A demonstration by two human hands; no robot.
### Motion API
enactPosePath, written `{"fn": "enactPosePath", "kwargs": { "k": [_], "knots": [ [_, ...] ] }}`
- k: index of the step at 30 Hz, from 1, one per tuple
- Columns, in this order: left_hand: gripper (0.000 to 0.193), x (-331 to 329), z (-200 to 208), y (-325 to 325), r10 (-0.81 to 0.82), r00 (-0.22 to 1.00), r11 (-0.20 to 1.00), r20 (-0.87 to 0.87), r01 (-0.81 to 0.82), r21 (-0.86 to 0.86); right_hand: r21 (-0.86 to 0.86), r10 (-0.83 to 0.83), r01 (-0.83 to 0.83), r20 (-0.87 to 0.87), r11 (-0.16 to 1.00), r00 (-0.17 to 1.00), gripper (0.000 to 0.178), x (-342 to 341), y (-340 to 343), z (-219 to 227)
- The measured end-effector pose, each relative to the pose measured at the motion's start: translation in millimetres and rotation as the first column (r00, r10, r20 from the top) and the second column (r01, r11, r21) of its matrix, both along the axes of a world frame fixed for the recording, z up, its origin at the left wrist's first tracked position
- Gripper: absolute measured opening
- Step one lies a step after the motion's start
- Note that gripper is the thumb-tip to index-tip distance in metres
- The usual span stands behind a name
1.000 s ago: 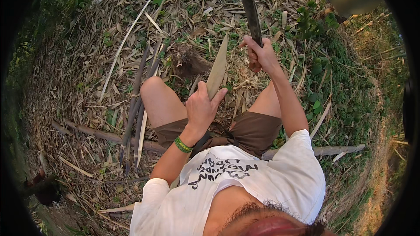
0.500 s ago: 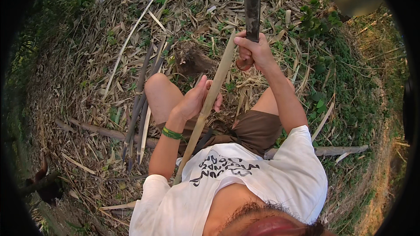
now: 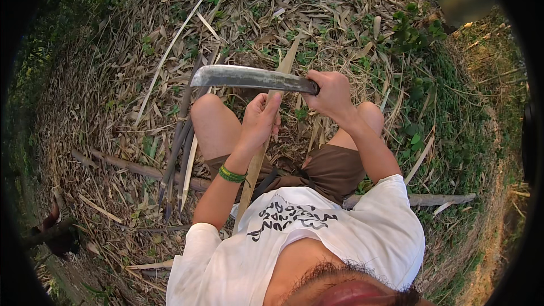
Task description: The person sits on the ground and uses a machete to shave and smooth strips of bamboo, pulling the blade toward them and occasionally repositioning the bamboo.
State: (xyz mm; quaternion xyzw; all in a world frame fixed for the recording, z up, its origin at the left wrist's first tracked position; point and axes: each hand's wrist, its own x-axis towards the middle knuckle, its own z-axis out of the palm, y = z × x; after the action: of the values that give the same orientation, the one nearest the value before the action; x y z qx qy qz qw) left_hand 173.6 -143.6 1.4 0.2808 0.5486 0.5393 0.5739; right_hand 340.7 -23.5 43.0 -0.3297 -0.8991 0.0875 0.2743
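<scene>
My right hand (image 3: 330, 95) is closed round the handle of a machete (image 3: 249, 78). Its long dark blade, bright along the edge and tip, points left and crosses over the upper part of a pale bamboo strip (image 3: 256, 174). Just below the blade, my left hand (image 3: 263, 116) grips that strip between thumb and fingers. The strip slants from my shirt, over my lap, up to a tapered far end beyond the blade. Whether the blade touches the strip I cannot tell. A green band circles my left wrist.
Dark and pale bamboo strips (image 3: 182, 130) lie in a bundle left of my left knee. A long thin pale strip (image 3: 180, 48) stretches farther out. A wooden pole (image 3: 144, 170) runs crosswise on the leaf-littered ground. Leafy green plants (image 3: 416, 79) grow at the right.
The machete has swung from pointing away upright to lying across the bamboo strip, blade to the left. My right hand has turned and lowered; my left hand has closed on the strip.
</scene>
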Motion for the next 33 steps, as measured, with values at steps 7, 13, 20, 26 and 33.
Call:
{"fn": "enactPosePath", "kwargs": {
  "k": [7, 13, 20, 26, 33],
  "knots": [
    [0.044, 5.6, -1.5, 5.2, 0.036, 0.958, 0.998, -0.286, -0.021, 0.056, 0.039, -0.024, 0.025, -0.039, 0.999, 0.999, 0.018, -11.9, -9.5, -33.9],
    [0.053, 1.9, 10.3, 16.7, -0.001, 0.917, 0.999, -0.398, 0.021, 0.045, 0.166, -0.012, 0.025, -0.083, 0.986, 0.996, 0.014, -14.6, 21.9, -29.5],
    [0.049, 12.6, 6.3, -26.7, -0.125, 0.987, 0.990, -0.105, 0.118, -0.072, -0.038, -0.680, 0.692, 0.152, 0.721, 0.717, 0.039, 63.9, 193.3, 12.4],
    [0.043, -28.6, -11.1, 11.9, -0.188, 0.869, 0.979, 0.458, 0.206, 0.011, -0.472, -0.481, 0.410, -0.034, 0.781, 0.876, 0.046, 43.5, 149.1, 12.0],
    [0.042, -36.2, -25.3, 27.1, -0.365, 0.633, 0.910, 0.683, 0.398, 0.117, -0.674, -0.152, -0.124, -0.336, 0.728, 0.929, 0.048, -39.0, 57.1, -0.2]
  ]
}}
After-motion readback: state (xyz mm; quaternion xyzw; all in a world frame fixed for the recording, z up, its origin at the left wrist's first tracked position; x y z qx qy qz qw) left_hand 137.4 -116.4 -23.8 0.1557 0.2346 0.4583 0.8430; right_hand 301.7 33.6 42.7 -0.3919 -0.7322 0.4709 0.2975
